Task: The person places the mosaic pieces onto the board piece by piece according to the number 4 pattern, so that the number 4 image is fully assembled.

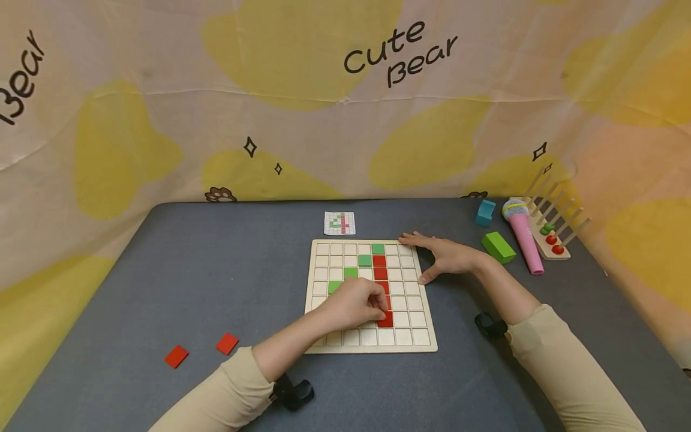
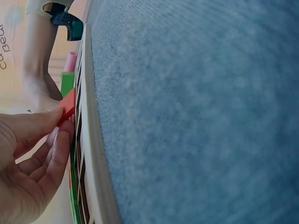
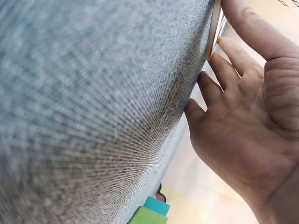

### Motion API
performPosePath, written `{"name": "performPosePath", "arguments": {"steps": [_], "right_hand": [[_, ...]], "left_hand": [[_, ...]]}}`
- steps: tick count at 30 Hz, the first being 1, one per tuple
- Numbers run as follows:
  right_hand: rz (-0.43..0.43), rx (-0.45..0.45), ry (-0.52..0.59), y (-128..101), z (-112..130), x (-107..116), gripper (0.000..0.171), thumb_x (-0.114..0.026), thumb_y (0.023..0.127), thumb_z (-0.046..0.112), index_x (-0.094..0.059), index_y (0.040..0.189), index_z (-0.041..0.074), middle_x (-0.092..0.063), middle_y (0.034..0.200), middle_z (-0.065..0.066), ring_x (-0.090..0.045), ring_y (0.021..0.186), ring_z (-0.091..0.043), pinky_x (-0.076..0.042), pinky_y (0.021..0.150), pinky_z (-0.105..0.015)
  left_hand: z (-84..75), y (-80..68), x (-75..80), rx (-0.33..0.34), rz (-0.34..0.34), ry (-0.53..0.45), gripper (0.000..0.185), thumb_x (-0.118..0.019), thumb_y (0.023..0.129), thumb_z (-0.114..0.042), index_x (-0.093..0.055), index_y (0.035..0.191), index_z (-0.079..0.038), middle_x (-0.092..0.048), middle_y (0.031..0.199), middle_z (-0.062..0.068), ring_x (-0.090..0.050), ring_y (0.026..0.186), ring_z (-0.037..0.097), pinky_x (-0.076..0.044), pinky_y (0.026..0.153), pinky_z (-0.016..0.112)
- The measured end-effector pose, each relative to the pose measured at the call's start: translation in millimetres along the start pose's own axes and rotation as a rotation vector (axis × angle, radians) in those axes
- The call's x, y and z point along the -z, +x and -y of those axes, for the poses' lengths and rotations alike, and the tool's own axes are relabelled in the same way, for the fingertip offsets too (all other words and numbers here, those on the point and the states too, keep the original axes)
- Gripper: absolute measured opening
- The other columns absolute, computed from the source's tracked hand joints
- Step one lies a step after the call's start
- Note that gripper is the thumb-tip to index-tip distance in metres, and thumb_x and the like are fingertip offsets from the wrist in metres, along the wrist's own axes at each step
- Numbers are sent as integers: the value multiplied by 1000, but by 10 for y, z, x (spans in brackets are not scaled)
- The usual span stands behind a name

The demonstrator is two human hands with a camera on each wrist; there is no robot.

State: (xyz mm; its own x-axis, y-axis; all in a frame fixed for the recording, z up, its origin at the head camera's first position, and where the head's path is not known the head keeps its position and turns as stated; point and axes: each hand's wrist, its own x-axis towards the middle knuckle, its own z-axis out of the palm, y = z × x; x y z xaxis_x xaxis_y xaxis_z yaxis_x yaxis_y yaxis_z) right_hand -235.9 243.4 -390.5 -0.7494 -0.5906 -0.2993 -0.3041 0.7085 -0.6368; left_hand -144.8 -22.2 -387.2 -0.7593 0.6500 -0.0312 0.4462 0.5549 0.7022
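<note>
The left hand (image 1: 353, 303) covers the middle of the wooden grid board (image 1: 423, 342), hiding several cells and part of the red column there. Its grip is a pinch: thumb and fingertips (image 2: 58, 116) hold a red square tile (image 2: 69, 105) by its edge, tilted just above the board's lower-middle cells. The left wrist view shows the board only edge-on, so the exact cell under the tile cannot be told.

The right hand (image 1: 448, 255) lies with fingers straight and spread, holding nothing, its fingertips (image 3: 243, 21) touching the board's far right edge and corner.

Green tiles (image 1: 364, 260) step diagonally across the upper cells beside the red tiles (image 1: 379, 261). A small pattern card (image 1: 339, 223) lies just beyond the board. Two spare red tiles (image 1: 227, 343) sit well apart on the grey surface (image 1: 216, 270) to the left. To the right are a green block (image 1: 498, 247), a blue block (image 1: 484, 212), a pink toy microphone (image 1: 523, 237) and a peg rack (image 1: 556, 231) near the surface's edge. The left half of the surface is open.
</note>
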Motion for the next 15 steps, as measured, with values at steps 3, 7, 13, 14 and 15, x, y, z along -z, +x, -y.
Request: {"name": "performPosePath", "arguments": {"steps": [3,7,13,14,15], "right_hand": [[1,-1,0,-4,5,1,100,-84,76,33,-27,157,19,-12,168,-12,-1,153,-46,-6,116,-73],[-1,-1,4,-4,3,4,100,-84,76,32,-28,157,18,-12,168,-12,-1,154,-44,-6,116,-73],[2,-5,5,-4,5,2,100,-84,76,33,-28,157,19,-12,168,-11,-2,155,-41,-8,117,-72],[3,-7,6,-4,7,2,100,-84,76,34,-28,157,20,-12,168,-10,-2,155,-41,-8,117,-72],[3,-7,6,-4,10,0,99,-84,76,33,-28,157,20,-12,168,-10,-2,155,-41,-8,117,-72]], "left_hand": [[-16,-3,0,0,-9,20,10,-77,82,-7,-72,76,-12,-70,71,-1,-56,64,3,-46,63,17],[-38,-5,2,-8,-22,61,10,-78,82,-7,-72,75,-13,-71,71,-1,-54,64,2,-45,62,17],[-56,-4,-4,-19,-35,104,11,-78,81,-7,-73,73,-13,-71,70,-2,-53,63,0,-44,61,16],[-56,-4,-5,-21,-36,108,11,-78,81,-7,-73,73,-13,-71,70,-2,-53,63,0,-44,61,15],[-54,-3,-6,-24,-37,111,11,-78,81,-7,-73,73,-13,-71,70,-2,-53,63,0,-44,61,15]]}}
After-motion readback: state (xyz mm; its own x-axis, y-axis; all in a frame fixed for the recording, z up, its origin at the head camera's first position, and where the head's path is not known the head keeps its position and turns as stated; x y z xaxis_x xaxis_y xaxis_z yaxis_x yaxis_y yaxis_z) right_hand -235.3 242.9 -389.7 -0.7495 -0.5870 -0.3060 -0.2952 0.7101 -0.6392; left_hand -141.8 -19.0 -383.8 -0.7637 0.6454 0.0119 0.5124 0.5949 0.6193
